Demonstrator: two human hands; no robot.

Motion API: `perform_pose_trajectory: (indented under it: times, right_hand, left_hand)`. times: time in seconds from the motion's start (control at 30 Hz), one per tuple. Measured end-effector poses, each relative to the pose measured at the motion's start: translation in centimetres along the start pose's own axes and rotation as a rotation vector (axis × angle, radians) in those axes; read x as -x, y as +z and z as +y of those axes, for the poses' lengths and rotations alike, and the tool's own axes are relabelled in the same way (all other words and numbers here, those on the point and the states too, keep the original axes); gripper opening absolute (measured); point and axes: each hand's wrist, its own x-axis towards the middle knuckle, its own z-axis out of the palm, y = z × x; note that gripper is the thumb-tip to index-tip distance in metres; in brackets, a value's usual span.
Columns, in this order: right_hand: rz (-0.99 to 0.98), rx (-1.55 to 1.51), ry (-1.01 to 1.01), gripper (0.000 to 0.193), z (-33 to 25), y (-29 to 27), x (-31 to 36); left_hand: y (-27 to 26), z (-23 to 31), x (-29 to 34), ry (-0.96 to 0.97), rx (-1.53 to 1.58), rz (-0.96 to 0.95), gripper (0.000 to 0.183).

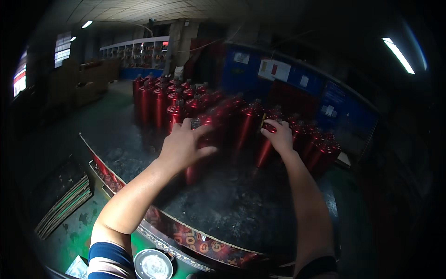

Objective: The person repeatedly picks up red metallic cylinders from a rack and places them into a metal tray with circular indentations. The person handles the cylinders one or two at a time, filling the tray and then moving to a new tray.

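Hands, two, bare. Left hand: one, fingers spread and thumb held well apart, next to the blurred top of a red bottle; contact cannot be told. Right hand: one, thumb and fingers curved toward each other at the upper part of another red bottle; whether they grip it cannot be told. Slim yellow item, one, upright at the right hand's fingertips.

Red bottles, further: more than twenty, exact count prevented by overlap and blur; upright, tapered shoulders, grouped along the far part of the counter, beyond and beside the hands.

Counter: one, dark worn top, printed red edging. Round pale dish: one, below the near edge. Stack of flat sheets: one, left of the counter. Lit ceiling tube: one, upper right.
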Motion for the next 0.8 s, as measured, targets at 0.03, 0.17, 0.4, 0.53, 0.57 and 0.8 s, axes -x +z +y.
perform_pose_trajectory:
  times: [0.03, 0.17, 0.4, 0.53, 0.57, 0.8]
  right_hand:
    - [0.057, 0.018, 0.014, 0.044, -0.6, 0.0, 0.5]
    - [0.246, -0.044, -0.226, 0.041, 1.0, 0.3, 1.7]
    - [0.335, -0.604, -0.196, 0.039, 1.9, -2.9, 7.1]
    - [0.022, -1.367, 0.188, 0.038, -3.2, -6.3, 11.1]
    - [-0.055, -1.523, 0.318, 0.04, -7.1, -7.4, 13.0]
    - [-0.896, -2.115, 0.739, 0.063, -18.5, -3.4, 24.9]
  left_hand:
    - [0.1, 0.0, 0.1, 0.011, -0.014, 0.017, 0.062]
    - [0.1, -0.3, 1.7, 0.039, 0.024, 0.138, 0.059]
    - [-1.6, -0.8, 10.7, 0.01, 0.295, 0.546, 0.057]
    - [-4.3, -1.6, 17.4, -0.477, 0.929, 0.614, 0.051]
    - [-5.3, -2.8, 20.1, -0.547, 0.994, 0.681, 0.049]
    - [0.1, -9.9, 34.7, -1.044, 1.864, 0.663, 0.052]
